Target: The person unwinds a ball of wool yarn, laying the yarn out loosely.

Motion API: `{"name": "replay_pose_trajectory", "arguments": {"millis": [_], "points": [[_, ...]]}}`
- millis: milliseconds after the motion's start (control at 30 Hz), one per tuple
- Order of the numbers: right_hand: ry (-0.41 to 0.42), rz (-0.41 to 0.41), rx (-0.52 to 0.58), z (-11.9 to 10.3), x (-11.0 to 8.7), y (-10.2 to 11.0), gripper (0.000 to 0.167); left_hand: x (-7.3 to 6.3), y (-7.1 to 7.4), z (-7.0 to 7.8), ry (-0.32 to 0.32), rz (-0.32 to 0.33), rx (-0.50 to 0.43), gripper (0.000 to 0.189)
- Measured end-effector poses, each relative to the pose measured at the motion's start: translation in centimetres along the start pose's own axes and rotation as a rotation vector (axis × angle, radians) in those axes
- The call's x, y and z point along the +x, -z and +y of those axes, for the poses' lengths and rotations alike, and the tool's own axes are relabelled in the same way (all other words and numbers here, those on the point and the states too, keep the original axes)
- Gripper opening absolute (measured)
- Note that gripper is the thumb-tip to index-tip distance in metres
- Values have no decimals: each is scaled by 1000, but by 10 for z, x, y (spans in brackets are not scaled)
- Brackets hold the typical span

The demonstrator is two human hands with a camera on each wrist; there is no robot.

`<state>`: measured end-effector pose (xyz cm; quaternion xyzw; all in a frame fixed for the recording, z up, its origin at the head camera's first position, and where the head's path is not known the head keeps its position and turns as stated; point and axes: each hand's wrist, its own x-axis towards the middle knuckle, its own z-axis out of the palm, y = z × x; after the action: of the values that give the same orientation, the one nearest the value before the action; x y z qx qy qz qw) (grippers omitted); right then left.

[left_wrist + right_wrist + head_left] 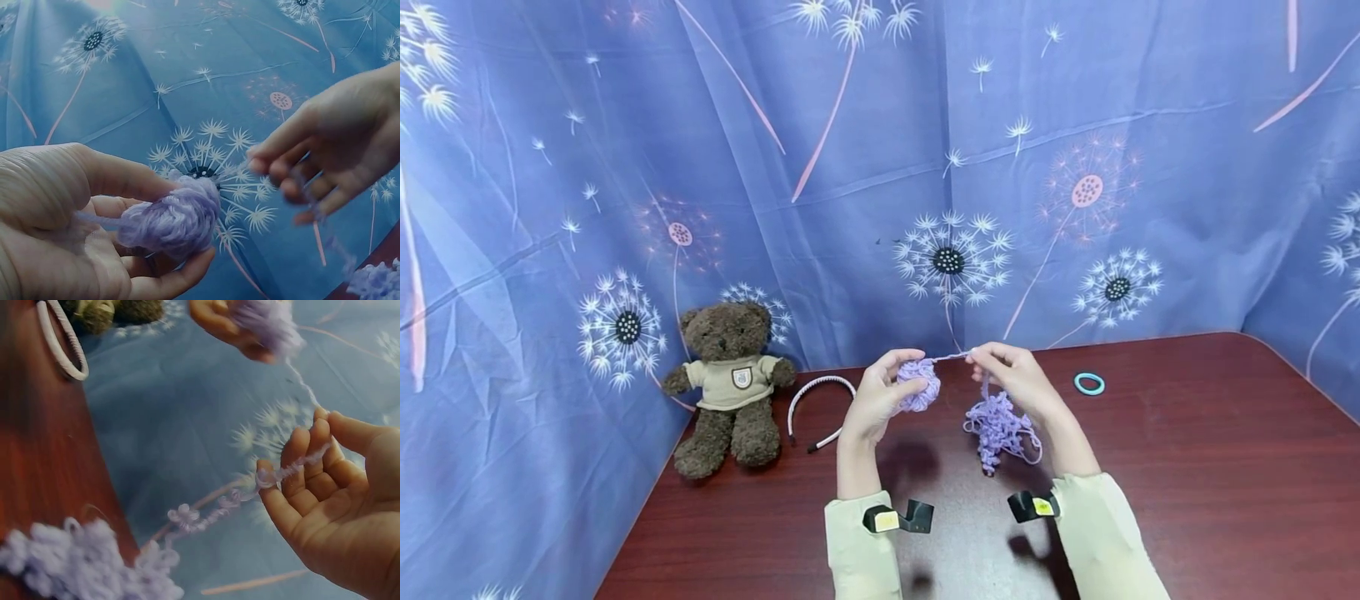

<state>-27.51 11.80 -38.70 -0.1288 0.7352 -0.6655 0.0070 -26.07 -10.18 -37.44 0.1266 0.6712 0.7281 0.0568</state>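
My left hand (pixel 874 397) holds a small ball of purple yarn (pixel 178 219), thumb on one side and fingers round the other. A short taut strand (pixel 952 357) runs from the ball to my right hand (pixel 1017 377), which pinches it between thumb and forefinger. From the right fingers a crinkly length of the yarn (pixel 234 499) trails across the palm side. It leads down to a loose, tangled purple heap (pixel 997 425) with small flower-like loops, below the right hand over the table.
A brown teddy bear (pixel 730 387) in a beige shirt sits at the table's left, against the blue dandelion curtain (pixel 865 275). Beside it lies a white headband (pixel 820 380). A teal ring (pixel 1088 383) lies on the dark red table (pixel 1217 467) at the right.
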Motion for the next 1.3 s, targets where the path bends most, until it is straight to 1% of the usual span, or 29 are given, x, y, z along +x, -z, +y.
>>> {"name": "replay_pose_trajectory", "arguments": {"millis": [133,267,333,567,700,800,900,1067,1300], "points": [[13,81,84,-1,-4,16,17,-1,4,1,6,32,27,43],[15,144,149,0,-7,33,20,-2,8,1,-4,54,36,41],[14,170,185,1,-9,41,20,-3,10,1,-5,59,22,41],[21,281,241,10,-16,64,19,-4,15,1,-1,76,24,42],[27,348,271,14,-18,72,19,-5,16,2,12,79,-15,43],[29,380,297,15,-20,75,19,-6,17,2,19,84,-50,46],[33,403,335,17,-21,78,18,-7,19,1,22,92,-61,47],[45,434,399,17,-22,81,19,-6,22,-1,1,120,-46,48],[62,481,466,19,-24,85,18,-3,25,-4,-29,171,-78,47]]}}
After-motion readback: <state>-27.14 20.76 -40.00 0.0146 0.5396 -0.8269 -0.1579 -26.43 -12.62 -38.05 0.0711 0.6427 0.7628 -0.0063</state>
